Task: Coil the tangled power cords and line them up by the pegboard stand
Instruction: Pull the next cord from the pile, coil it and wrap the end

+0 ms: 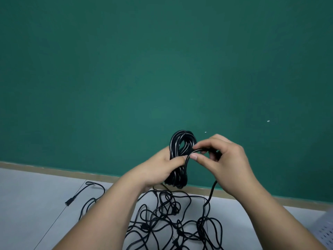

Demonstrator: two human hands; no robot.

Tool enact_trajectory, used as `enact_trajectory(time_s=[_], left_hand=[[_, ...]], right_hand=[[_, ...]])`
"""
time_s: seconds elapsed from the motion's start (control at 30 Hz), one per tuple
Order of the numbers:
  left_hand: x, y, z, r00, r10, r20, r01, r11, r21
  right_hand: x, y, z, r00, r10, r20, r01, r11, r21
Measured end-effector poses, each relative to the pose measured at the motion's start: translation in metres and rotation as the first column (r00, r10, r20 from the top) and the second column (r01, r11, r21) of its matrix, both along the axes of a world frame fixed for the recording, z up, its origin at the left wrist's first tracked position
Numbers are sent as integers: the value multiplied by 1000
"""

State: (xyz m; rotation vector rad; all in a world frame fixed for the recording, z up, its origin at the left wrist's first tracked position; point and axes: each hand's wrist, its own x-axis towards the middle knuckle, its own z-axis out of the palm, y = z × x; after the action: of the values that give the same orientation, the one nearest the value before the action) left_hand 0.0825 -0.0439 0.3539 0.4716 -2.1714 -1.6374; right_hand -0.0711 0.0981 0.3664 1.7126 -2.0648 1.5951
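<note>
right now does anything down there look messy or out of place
The loose cords on the floor lie in one knotted heap, loops crossing, and one plug end trails off alone to the left. The held coil looks neat.

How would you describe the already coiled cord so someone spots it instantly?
Look in front of the green wall, above the tangled cords on the floor. The coiled bundle is gripped in the left hand; it alone is wound into tight, neat loops.
</note>
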Motion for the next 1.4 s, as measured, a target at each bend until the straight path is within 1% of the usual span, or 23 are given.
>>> enact_trajectory(time_s=[0.1, 0.17, 0.23, 0.3, 0.37, 0.43, 0.5, 0.53, 0.57, 0.6, 0.67, 0.7, 0.77, 0.83, 0.93, 1.0, 1.07, 1.1, 1.13, 1.2, 1.23, 1.3, 1.4], left_hand=[[0, 7, 1, 998, -50, 48, 37, 968, 247], [1, 8, -3, 992, -110, 57, 75, 898, 433], [1, 11, -1, 988, -143, 55, 88, 826, 557], [1, 14, 0, 985, -164, 45, 119, 855, 505], [2, 20, 4, 977, -204, 55, 175, 925, 338], [-1, 22, -1, 967, -238, 86, 215, 951, 221], [-3, 22, -5, 973, -212, 95, 190, 961, 199], [-4, 21, -9, 977, -197, 75, 178, 961, 210], [-4, 20, -10, 984, -166, 63, 147, 962, 232], [-5, 19, -12, 989, -141, 45, 125, 957, 262], [-7, 16, -12, 996, -85, -1, 80, 938, 336], [-8, 15, -11, 998, -46, -33, 55, 923, 380], [-9, 11, -10, 997, 30, -71, 6, 891, 453], [-9, 7, -12, 995, 72, -66, -39, 912, 409], [-8, 7, -13, 997, 74, 20, -76, 982, 171], [-10, 12, -16, 997, 0, 72, -5, 998, 60], [-13, 21, -17, 991, -105, 81, 105, 994, 11], [-14, 25, -17, 988, -137, 73, 137, 991, 11], [-15, 27, -17, 987, -149, 61, 148, 989, 24], [-15, 29, -16, 987, -160, 32, 156, 982, 104], [-15, 29, -15, 986, -168, 16, 163, 974, 157], [-16, 30, -14, 984, -176, -12, 174, 956, 235], [-18, 30, -12, 986, -147, -80, 166, 923, 347]], right_hand=[[-1, 1, 3, 996, -17, 92, 15, 999, 28], [-2, 2, 4, 993, -30, 118, 24, 998, 59], [-4, 3, 5, 992, -43, 121, 36, 997, 64], [-4, 3, 6, 991, -46, 124, 40, 998, 45], [-4, 2, 6, 995, -52, 83, 48, 998, 47], [-2, 2, 5, 997, -78, 7, 77, 992, 100], [-3, 2, 3, 993, -109, -35, 113, 977, 179], [-5, 2, 2, 992, -124, -22, 126, 968, 215], [-7, 3, 0, 991, -130, 22, 120, 960, 252], [-10, 4, -1, 987, -118, 111, 81, 953, 293], [-18, 6, -6, 932, -21, 363, -109, 937, 333], [-21, 7, -9, 890, 31, 455, -201, 921, 332], [-21, 8, -10, 859, 81, 506, -272, 909, 317], [-17, 7, -3, 873, 62, 484, -193, 954, 227], [-12, 5, 8, 952, -41, 302, 38, 999, 15], [-13, 4, 9, 975, -149, 167, 163, 984, -73], [-13, 3, 8, 968, -198, 155, 212, 974, -81], [-13, 2, 7, 958, -191, 214, 208, 976, -59], [-13, 2, 8, 934, -160, 321, 178, 984, -27], [-11, 2, 11, 810, -75, 581, 71, 997, 30], [-10, 3, 13, 740, -55, 671, 27, 998, 53], [-9, 4, 12, 678, -51, 733, -1, 998, 70], [-9, 4, 11, 685, -25, 728, 10, 1000, 24]])
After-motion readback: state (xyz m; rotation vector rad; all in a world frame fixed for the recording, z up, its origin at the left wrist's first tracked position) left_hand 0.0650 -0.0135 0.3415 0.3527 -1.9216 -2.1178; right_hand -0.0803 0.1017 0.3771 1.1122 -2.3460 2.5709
